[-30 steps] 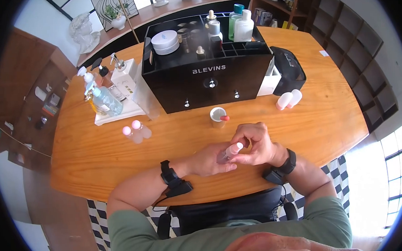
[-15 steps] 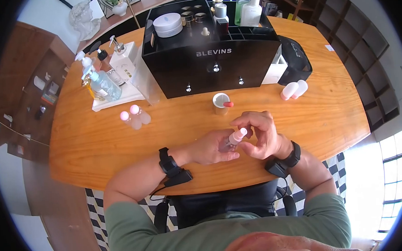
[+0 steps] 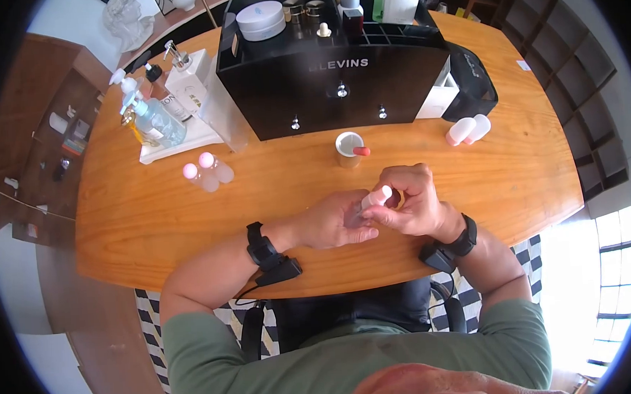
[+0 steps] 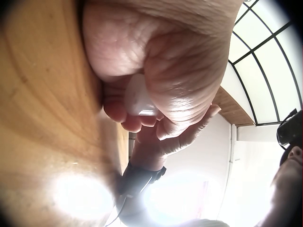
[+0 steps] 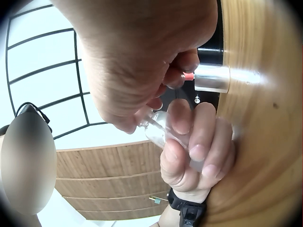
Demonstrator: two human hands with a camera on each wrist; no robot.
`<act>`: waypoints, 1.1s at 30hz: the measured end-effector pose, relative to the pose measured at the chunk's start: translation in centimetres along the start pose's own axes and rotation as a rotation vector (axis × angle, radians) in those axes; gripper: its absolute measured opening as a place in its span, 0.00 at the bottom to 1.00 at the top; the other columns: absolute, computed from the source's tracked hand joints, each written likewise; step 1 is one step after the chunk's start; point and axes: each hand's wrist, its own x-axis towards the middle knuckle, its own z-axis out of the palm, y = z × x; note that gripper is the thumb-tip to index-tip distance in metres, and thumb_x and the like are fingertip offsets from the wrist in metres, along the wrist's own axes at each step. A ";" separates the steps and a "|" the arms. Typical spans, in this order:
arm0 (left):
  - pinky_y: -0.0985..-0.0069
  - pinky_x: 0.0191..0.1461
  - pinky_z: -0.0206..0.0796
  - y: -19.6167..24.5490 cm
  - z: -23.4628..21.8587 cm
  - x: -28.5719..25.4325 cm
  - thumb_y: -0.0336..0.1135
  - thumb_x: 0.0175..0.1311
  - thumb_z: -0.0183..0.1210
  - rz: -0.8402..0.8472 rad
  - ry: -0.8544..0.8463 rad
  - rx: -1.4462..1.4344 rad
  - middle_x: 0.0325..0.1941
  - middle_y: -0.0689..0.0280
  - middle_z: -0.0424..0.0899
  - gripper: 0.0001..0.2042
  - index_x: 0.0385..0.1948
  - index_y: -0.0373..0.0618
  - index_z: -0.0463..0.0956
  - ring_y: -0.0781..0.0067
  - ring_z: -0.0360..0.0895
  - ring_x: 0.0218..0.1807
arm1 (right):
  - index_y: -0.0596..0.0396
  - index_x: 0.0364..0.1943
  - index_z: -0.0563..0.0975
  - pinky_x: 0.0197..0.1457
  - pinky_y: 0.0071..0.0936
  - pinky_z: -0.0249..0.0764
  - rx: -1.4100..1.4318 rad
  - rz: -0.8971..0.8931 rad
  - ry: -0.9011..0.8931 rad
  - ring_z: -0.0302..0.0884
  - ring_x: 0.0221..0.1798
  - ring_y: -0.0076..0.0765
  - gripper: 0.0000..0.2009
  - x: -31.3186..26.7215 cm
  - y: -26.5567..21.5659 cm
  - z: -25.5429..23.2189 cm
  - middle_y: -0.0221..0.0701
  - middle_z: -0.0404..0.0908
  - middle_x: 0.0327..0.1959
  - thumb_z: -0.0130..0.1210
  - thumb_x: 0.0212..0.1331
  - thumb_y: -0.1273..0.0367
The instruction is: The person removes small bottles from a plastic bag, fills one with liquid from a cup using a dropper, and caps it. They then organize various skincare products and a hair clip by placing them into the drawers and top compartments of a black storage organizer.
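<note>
Filling most of the scene, the wooden table (image 3: 279, 188) bears a black organizer (image 3: 288, 91) at the far side and a white tray (image 3: 177, 153) of pump bottles far left. Near the middle, the left hand (image 3: 331, 219) has its fingers curled round a small clear bottle (image 5: 156, 130), while the right hand (image 3: 419, 202) pinches its pink top (image 3: 380, 196) with thumb and fingertips. A cup (image 3: 349, 151) stands just beyond. The step in hand looks like working at the bottle's top, whether fitting or loosening I cannot tell. The next move seems to call for a steady left hold and light, aligned right fingertips.
</note>
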 end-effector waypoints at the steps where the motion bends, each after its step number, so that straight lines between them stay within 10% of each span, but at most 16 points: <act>1: 0.73 0.64 0.68 0.1 0.1 0.0 0.36 0.72 0.65 0.014 0.002 -0.064 0.55 0.70 0.79 0.25 0.68 0.44 0.70 0.78 0.75 0.56 | 0.55 0.29 0.83 0.23 0.22 0.67 0.034 0.005 0.013 0.72 0.17 0.26 0.16 0.1 -0.3 0.1 0.28 0.78 0.19 0.78 0.46 0.61; 33: 0.73 0.64 0.69 0.2 0.3 0.2 0.36 0.71 0.66 0.037 0.049 -0.119 0.57 0.69 0.81 0.25 0.67 0.44 0.70 0.79 0.76 0.58 | 0.56 0.34 0.84 0.27 0.23 0.72 0.085 -0.037 0.061 0.79 0.23 0.28 0.19 0.6 -1.0 0.4 0.30 0.82 0.24 0.81 0.44 0.60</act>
